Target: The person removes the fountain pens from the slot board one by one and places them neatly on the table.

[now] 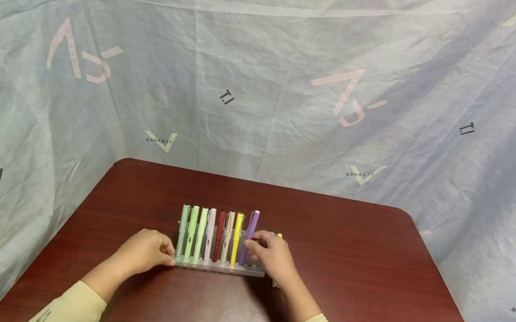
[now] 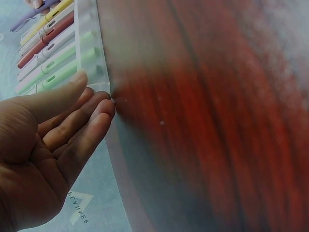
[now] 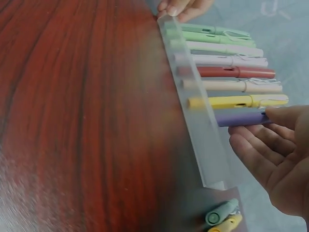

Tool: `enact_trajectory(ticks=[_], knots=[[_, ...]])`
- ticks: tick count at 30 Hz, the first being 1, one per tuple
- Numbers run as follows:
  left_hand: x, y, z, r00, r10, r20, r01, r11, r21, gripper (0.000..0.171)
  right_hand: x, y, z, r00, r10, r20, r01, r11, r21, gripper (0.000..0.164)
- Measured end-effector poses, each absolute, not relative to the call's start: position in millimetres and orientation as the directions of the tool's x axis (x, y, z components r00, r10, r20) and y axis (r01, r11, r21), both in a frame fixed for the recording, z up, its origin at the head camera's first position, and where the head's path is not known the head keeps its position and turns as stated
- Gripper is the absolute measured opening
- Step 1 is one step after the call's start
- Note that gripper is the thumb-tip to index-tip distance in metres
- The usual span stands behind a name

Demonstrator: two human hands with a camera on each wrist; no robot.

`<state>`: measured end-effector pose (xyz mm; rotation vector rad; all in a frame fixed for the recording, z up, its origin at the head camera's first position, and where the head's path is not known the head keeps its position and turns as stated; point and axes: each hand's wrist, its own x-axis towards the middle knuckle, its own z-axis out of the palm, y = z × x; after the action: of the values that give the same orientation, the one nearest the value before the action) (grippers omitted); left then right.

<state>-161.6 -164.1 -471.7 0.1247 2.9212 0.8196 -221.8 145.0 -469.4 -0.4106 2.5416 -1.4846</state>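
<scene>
A clear pen rack [image 1: 222, 269] stands on the table with a row of pens in it, green ones at the left, then whitish, dark red [image 1: 219, 236], beige and yellow [image 1: 237, 238]. My right hand [image 1: 277, 257] pinches a purple pen [image 1: 254, 220] between thumb and fingers at the rack's right part, beside the yellow pen. This pen sits a little higher than the others and leans slightly. At the rack's left end my left hand [image 1: 145, 251] holds the corner with thumb and fingertips. In the right wrist view, the purple pen's lower end [image 3: 231, 119] is at the rack's front ledge.
Beyond the rack's right end lie a green pen [image 3: 222, 211] and a yellow pen [image 3: 228, 224], mostly hidden behind my right hand in the head view. The dark red wooden table [image 1: 348, 263] reaches back to a grey printed cloth [image 1: 267, 101].
</scene>
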Motion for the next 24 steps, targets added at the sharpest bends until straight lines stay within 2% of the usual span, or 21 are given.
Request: enact_trajectory(ticks=[10,24], knots=[[-161.3,-164.5,-472.6,-0.992,0.111,-0.063,0.062,0.852,0.519,0.01,-217.6,160.3,-446.9,-0.949,-0.316,-0.012,-0.08,0.279,-0.957,0.021],[-160.6,-163.6,-471.9,-0.993,0.111,-0.049,0.07,0.851,0.521,0.011,-233.4,203.2,-457.0,-0.974,-0.215,-0.069,0.005,0.285,-0.959,0.022]])
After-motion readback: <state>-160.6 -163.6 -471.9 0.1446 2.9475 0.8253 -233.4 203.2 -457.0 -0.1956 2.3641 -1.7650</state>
